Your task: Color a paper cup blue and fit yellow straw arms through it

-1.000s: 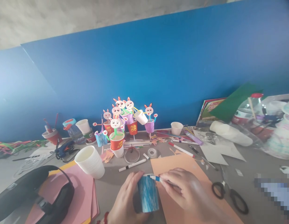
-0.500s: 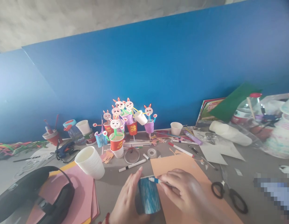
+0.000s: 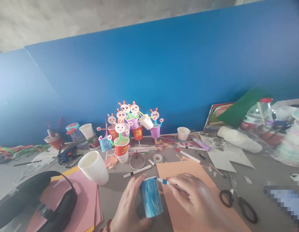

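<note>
A paper cup [image 3: 151, 198], its side covered in streaky blue, lies tilted in my left hand [image 3: 130, 203], whose fingers wrap its left side. Between the fingertips of my right hand [image 3: 188, 193] is a blue-and-white marker [image 3: 163, 181]. Its tip meets the cup near the white rim at the upper right. Under my right hand spreads an orange sheet of paper [image 3: 173, 170]. Just beyond the cup, a black-and-white marker [image 3: 137, 171] rests on the grey table.
Rabbit-faced cup figures [image 3: 121, 146] stand against the blue panel. To the left are stacked white cups [image 3: 93, 167], pink paper [image 3: 88, 199] and a black headset [image 3: 64, 206]. Scissors [image 3: 247, 209] lie right of the orange sheet. A roll of tape [image 3: 158, 158] sits behind.
The cup has turned and shifted slightly left in my left hand. The marker tip has gone from the cup's upper side to its right edge near the rim.
</note>
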`<state>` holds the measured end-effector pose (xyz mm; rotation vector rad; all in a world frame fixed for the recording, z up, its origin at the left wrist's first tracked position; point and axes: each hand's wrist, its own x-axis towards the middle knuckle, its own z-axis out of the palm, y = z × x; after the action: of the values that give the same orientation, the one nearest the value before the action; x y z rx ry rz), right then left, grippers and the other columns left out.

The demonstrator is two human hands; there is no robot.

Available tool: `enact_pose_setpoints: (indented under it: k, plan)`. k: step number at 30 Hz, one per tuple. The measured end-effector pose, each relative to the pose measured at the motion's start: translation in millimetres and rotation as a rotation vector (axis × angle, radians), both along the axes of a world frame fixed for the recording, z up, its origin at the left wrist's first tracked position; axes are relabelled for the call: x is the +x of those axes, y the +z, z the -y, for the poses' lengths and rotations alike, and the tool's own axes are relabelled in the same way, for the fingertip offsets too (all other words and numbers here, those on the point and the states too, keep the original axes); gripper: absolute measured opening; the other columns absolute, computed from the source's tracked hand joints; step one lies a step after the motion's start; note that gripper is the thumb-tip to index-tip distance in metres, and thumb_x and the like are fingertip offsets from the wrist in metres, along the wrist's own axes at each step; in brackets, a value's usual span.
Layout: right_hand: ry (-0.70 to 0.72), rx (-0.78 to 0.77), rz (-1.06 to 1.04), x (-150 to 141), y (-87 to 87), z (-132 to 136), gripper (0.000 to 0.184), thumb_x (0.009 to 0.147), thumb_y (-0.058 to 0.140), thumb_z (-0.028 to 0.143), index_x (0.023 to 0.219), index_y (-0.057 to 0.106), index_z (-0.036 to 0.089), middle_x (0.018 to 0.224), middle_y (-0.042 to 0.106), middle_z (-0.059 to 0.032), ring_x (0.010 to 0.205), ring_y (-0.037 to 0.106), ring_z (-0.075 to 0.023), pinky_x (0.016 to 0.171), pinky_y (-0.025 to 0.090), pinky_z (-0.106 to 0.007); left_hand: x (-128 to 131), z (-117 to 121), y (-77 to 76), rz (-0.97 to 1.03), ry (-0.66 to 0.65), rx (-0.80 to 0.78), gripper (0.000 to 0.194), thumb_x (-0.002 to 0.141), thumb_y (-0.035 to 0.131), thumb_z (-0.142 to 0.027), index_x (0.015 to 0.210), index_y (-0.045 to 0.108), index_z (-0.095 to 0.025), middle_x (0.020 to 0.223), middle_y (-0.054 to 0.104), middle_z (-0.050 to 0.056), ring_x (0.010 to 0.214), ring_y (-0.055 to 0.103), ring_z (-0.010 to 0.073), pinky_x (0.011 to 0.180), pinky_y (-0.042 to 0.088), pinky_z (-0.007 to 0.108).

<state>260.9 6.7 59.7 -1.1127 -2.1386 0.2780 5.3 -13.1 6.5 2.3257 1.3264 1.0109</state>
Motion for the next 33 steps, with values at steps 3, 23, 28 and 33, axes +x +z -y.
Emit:
enact_pose_setpoints:
  k: [3, 23, 28, 33]
  plan:
    - [-0.005, -0.003, 0.008, 0, -3.6, -1, 0.023, 0.102, 0.045, 0.025, 0.095, 0.067, 0.024, 0.081, 0.077, -0.0004, 0.072, 0.071, -0.0189, 0.066, 0.053, -0.03, 2, -1, 2.5, 0.002, 0.001, 0.023, 0.105, 0.059, 0.067, -0.006, 0.151, 0.023, -0.031, 0.144, 0.055, 0.018, 0.133, 0.056, 0.0413, 0.103, 0.053, 0.06]
    - [0.053, 0.068, 0.049, -12, 4.5, 7, 0.024, 0.099, 0.046, 0.018, 0.087, 0.066, 0.023, 0.064, 0.07, 0.0001, 0.06, 0.063, -0.0167, 0.059, 0.045, -0.026, 5, -3, -13.9, -0.195, -0.019, 0.038, 0.106, 0.057, 0.072, -0.013, 0.154, 0.032, -0.024, 0.142, 0.062, 0.016, 0.129, 0.059, 0.0412, 0.111, 0.047, 0.056]
    - [0.055, 0.073, 0.062, -14, 4.8, 8, 0.023, 0.098, 0.046, 0.017, 0.086, 0.065, 0.023, 0.063, 0.068, 0.0012, 0.059, 0.061, -0.0167, 0.058, 0.043, -0.026, 6, -5, -12.5, -0.229, -0.056, 0.063, 0.106, 0.057, 0.073, -0.016, 0.154, 0.03, -0.022, 0.137, 0.065, 0.017, 0.123, 0.063, 0.0413, 0.107, 0.05, 0.057]
    - [0.014, 0.019, 0.049, -9, 5.6, 3, 0.026, 0.099, 0.045, 0.02, 0.082, 0.064, 0.024, 0.063, 0.068, 0.0022, 0.058, 0.062, -0.016, 0.058, 0.044, -0.025, 0, -2, -15.2, -0.148, -0.025, 0.037, 0.092, 0.066, 0.072, -0.018, 0.15, 0.034, -0.018, 0.141, 0.06, 0.021, 0.131, 0.057, 0.0406, 0.105, 0.052, 0.053]
